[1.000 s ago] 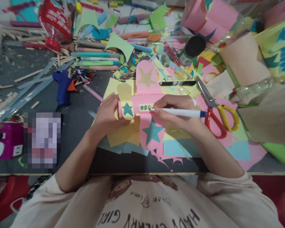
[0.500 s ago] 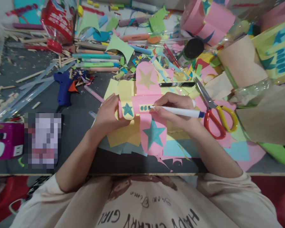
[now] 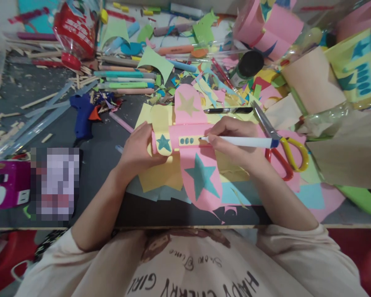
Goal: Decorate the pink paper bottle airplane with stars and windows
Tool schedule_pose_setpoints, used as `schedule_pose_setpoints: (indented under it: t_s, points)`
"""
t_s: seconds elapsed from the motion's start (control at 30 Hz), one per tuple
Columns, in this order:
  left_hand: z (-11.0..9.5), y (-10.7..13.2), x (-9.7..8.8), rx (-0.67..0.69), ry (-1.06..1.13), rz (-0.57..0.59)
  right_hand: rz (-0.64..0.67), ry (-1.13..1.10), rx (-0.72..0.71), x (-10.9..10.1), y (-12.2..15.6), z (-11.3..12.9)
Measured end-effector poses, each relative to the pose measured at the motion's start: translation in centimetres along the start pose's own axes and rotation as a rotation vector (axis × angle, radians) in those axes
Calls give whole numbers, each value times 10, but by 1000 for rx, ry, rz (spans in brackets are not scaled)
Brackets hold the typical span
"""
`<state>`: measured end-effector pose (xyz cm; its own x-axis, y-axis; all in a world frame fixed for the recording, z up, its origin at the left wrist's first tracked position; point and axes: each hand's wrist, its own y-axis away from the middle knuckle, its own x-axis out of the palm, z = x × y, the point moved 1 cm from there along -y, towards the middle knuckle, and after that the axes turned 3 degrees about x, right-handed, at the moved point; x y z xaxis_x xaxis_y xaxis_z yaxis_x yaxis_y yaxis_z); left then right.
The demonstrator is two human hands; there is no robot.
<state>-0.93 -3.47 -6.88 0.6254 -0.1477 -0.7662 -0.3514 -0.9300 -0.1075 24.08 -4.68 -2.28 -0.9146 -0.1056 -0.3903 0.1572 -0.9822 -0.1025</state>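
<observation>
My left hand [image 3: 139,144] is wrapped around the left end of a pink paper plane [image 3: 190,131], beside a yellow flap with a blue-green star [image 3: 163,142]. My right hand [image 3: 235,140] pinches a white marker [image 3: 247,142] with a blue end; its tip points left. That tip is over the right part of a yellow strip [image 3: 195,141] on the plane's body, which carries three blue dots at its left. Whether it touches the strip I cannot tell. The near wing [image 3: 200,181] bears a blue-green star, the far wing [image 3: 190,103] a tan one.
Red-and-yellow scissors [image 3: 286,152] and a black pen [image 3: 228,110] lie close to my right hand. Leftward are a blue glue gun [image 3: 82,113], a purple box [image 3: 8,183] and a blurred-out rectangle [image 3: 57,183]. Behind are several markers [image 3: 125,80], paper scraps, a dark-lidded jar [image 3: 250,64] and a red-labelled bottle [image 3: 76,33].
My right hand has drawn the marker rightward, off the third dot and further along the strip. The plane has shifted slightly left, and its near wing has swung a little towards me.
</observation>
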Motion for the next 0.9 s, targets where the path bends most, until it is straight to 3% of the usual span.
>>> schedule_pose_setpoints:
  t_s: [0.4, 0.7, 0.9]
  points:
    - [-2, 0, -2, -74, 37, 11, 54, 31, 9, 5, 2, 3]
    - [2, 0, 0, -25, 54, -5, 129, -10, 5, 4, 1, 4]
    - [-2, -1, -2, -43, 39, 14, 73, 48, 40, 5, 0, 2]
